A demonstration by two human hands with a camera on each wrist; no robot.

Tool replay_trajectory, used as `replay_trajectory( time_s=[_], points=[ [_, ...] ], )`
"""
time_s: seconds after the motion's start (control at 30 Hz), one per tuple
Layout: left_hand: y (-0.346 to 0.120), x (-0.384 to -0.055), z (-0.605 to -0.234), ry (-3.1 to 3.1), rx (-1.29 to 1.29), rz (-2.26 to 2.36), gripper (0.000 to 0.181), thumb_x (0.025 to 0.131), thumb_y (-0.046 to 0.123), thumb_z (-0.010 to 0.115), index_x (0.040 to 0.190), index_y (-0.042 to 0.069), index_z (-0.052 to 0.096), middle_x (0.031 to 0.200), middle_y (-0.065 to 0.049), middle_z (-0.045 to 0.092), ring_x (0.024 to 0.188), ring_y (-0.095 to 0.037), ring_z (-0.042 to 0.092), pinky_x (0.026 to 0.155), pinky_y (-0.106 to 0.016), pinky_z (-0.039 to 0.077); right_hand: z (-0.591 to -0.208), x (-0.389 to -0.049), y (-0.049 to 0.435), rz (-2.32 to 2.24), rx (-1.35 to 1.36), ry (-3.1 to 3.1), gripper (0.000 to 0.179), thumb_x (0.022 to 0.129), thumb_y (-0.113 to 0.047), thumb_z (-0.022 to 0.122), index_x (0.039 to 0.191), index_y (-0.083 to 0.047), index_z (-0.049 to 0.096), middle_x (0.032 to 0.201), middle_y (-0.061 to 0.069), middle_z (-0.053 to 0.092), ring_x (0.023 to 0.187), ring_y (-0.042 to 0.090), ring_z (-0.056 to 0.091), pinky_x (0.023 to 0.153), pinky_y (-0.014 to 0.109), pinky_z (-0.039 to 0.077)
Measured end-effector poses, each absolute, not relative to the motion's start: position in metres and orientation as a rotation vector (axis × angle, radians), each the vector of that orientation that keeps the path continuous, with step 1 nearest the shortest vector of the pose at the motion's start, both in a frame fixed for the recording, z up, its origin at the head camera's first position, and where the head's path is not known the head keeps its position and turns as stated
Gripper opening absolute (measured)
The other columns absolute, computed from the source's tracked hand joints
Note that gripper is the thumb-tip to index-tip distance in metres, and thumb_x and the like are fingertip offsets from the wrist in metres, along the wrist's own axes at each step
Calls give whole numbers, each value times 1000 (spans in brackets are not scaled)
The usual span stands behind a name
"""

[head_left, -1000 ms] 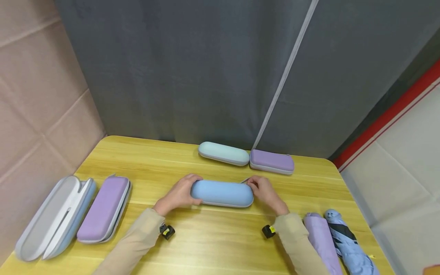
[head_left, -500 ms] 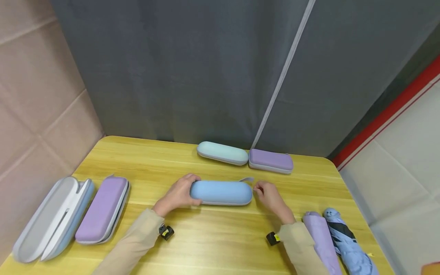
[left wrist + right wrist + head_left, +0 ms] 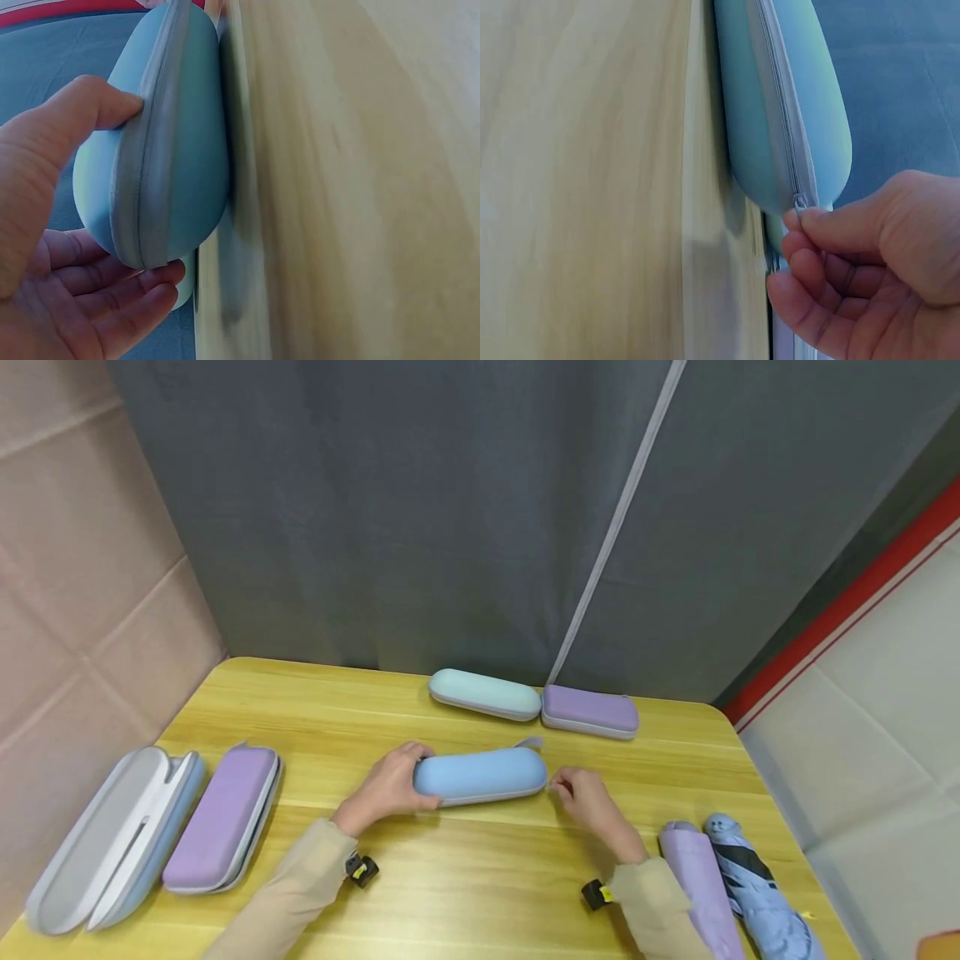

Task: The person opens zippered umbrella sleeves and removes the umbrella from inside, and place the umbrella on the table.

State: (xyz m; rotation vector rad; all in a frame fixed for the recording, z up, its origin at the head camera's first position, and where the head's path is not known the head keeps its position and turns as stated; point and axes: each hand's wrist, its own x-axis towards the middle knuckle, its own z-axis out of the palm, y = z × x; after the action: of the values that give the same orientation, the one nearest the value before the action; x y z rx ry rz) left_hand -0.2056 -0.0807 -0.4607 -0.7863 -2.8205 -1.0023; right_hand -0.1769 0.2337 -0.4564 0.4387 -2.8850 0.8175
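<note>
A blue zip case (image 3: 483, 775) lies in the middle of the table in the head view, its right end angled slightly away from me. My left hand (image 3: 390, 783) grips its left end, with the thumb (image 3: 112, 105) on the grey zip band (image 3: 146, 150) and fingers curled behind the end. At the right end is my right hand (image 3: 592, 802); in the right wrist view its thumb and forefinger pinch the small zipper pull (image 3: 801, 202). A grey fabric loop (image 3: 530, 742) sticks out behind the case's right end.
Farther back lie a mint case (image 3: 485, 695) and a purple case (image 3: 590, 711). At left, an open blue case (image 3: 116, 843) lies beside another purple case (image 3: 222, 818). A purple folded umbrella (image 3: 701, 885) and a blue folded umbrella (image 3: 765, 893) lie by my right forearm.
My right hand has moved with the zipper pull from the case's far right corner round its right end towards me. The case's right end has swung slightly away, while my left hand keeps its grip.
</note>
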Motion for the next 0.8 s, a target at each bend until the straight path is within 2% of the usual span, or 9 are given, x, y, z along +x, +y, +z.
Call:
replay_trajectory(
  time_s=[0.13,0.37,0.8],
  points=[
    [-81,-204,-461,-2827,-756,-987,64,61,32,84,111,-1,60,104,-8,61,89,-22,59,78,-39,50,-455,-174,228,847,416,-2888,9,84,3,64,76,-3,64,70,1,60,63,9,50,58,25,45],
    [-79,-199,-461,-2837,-703,-925,61,59,36,83,105,2,61,98,-6,61,84,-20,59,74,-36,51,-454,-173,219,920,426,-2906,13,86,-1,64,74,-4,62,62,-4,50,57,7,40,53,21,37],
    [-66,-181,-457,-2881,-590,-773,58,51,44,83,86,8,54,81,-1,53,66,-16,53,56,-31,48,-456,-174,204,962,559,-2885,10,84,0,64,75,-4,64,63,-4,53,58,6,42,52,20,39]
  ],
)
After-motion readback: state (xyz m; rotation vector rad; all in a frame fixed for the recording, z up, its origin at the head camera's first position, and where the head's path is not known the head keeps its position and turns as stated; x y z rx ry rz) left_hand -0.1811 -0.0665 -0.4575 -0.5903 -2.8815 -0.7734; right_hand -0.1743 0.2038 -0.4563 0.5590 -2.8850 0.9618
